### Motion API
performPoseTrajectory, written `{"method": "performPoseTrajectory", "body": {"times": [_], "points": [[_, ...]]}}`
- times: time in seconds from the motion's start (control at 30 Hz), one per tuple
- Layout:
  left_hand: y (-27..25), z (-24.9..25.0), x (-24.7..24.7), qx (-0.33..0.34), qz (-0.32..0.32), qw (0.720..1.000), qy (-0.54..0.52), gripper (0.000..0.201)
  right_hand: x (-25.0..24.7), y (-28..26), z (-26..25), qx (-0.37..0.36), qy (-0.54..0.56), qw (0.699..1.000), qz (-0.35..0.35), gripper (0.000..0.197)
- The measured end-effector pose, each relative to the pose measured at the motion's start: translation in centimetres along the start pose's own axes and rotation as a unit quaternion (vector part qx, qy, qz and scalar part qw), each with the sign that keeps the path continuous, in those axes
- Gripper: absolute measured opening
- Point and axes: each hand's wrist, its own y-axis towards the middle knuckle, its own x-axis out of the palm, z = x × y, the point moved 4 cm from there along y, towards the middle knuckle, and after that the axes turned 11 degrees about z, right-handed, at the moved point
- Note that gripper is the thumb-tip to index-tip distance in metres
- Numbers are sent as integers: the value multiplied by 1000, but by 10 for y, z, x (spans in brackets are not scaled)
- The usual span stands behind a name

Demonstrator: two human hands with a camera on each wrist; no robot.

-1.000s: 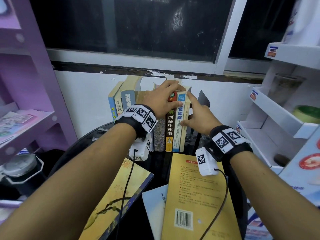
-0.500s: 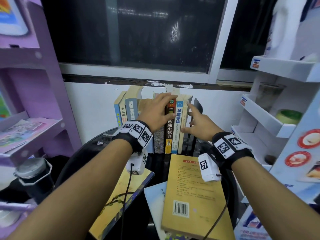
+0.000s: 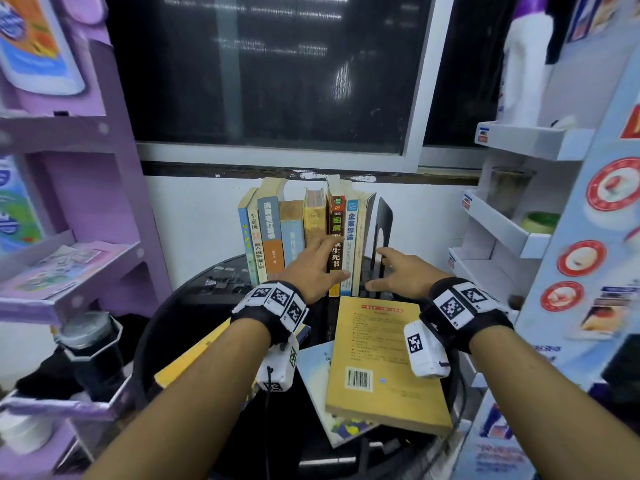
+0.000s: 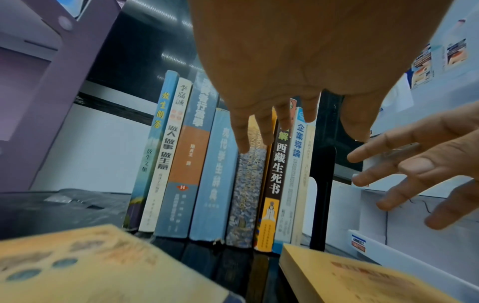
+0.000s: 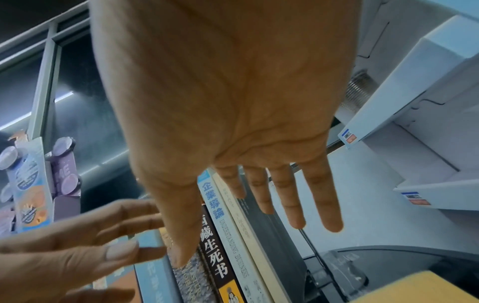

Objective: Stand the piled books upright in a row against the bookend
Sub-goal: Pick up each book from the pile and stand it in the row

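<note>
Nearest the person, three books lie flat on the black table (image 3: 194,299), in front of the bookend (image 3: 383,233): a yellow book with a barcode (image 3: 381,362) on top, a pale blue book (image 3: 320,382) partly under it, and a second yellow book (image 3: 194,355) off to the bookend's left, half hidden by the left forearm. These are not yet stood up, so the task looks only partly done.

Beyond them both hands hang in front of the standing row (image 3: 304,237). The left hand (image 3: 313,268) has its fingers straight and spread before the middle spines; whether they touch the spines cannot be told. The right hand (image 3: 398,271) is likewise spread and holds nothing, its fingers reaching toward the foot of the bookend.

Farthest, eight or so books stand spine-out, the last one just left of the black bookend, against the white wall.

The step in hand seems to be steadying the row. The next move likely calls for lifting the barcode book, turning it upright, and adding it to the row's free left end.
</note>
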Motion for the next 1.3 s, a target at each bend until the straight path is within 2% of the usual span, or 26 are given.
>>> {"method": "performPoseTrajectory", "body": {"times": [0.17,0.33,0.43,0.57,0.73,0.93,1.07,1.3], "points": [[-21,-3,22,-88,-77,993,-21,71,12,-14,20,48,-31,998,-41,71],[-38,-12,48,-172,-166,971,-3,78,22,-26,40,105,-72,990,-62,90],[-44,-18,60,-222,-210,952,-13,83,25,-35,47,129,-77,986,-72,79],[-49,-17,68,-252,-240,937,-12,82,26,-46,52,135,-64,984,-95,57],[-49,-10,76,-268,-233,935,-8,82,36,-45,63,167,-68,978,-109,70],[-47,-5,80,-281,-247,927,-19,85,44,-36,72,169,-90,976,-105,61],[-49,-7,79,-297,-232,925,-45,76,50,-29,77,171,-81,978,-82,61],[-48,-4,76,-256,-188,946,-56,73,53,-26,77,177,-72,980,-52,55]]}}
